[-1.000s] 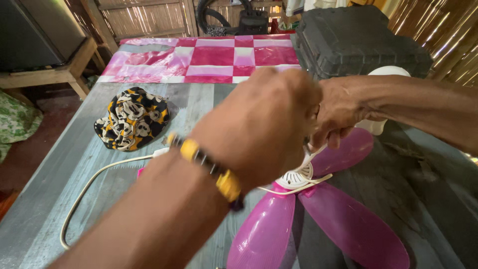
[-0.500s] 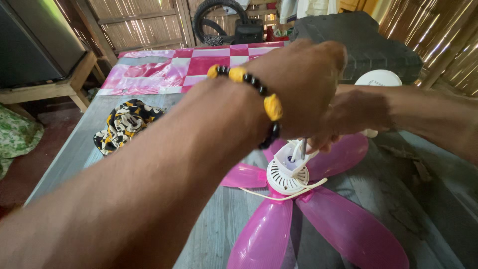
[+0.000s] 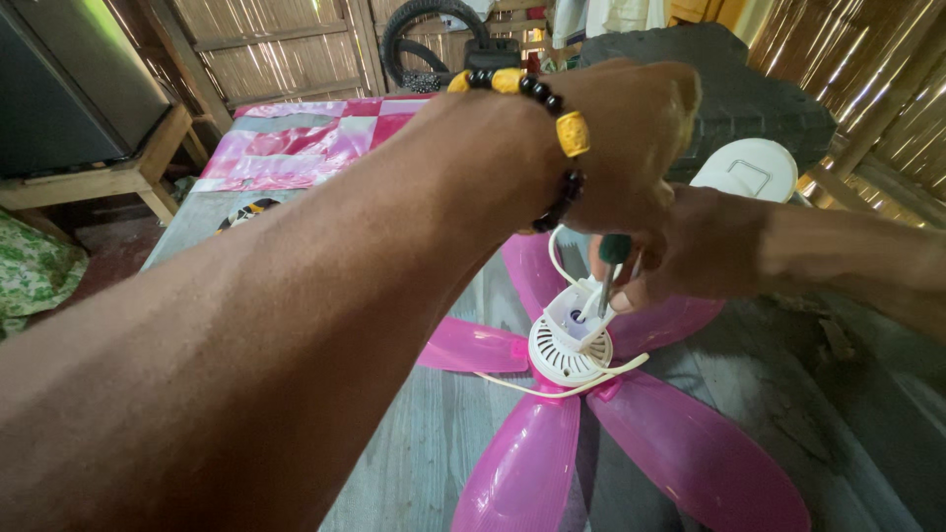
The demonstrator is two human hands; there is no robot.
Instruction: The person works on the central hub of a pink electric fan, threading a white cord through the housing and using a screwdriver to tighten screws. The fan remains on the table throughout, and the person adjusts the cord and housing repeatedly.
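Observation:
A small fan with pink blades lies on the grey wooden table, its white motor hub facing up. My right hand grips a dark-handled screwdriver whose tip rests in the white housing on top of the hub. My left hand, wearing a black and yellow bead bracelet, hovers just above the right hand with its fingers curled downward. A thin white cord rises from the hub into those fingers, and another loop of it lies across the blades.
A dark grey case and a white round part sit behind the fan. A pink checked cloth covers the far end of the table. A dark appliance on a wooden bench stands to the left, a tyre at the back.
My left arm has risen and swung up and right, uncovering the hub. The right hand has brought the screwdriver down onto the hub.

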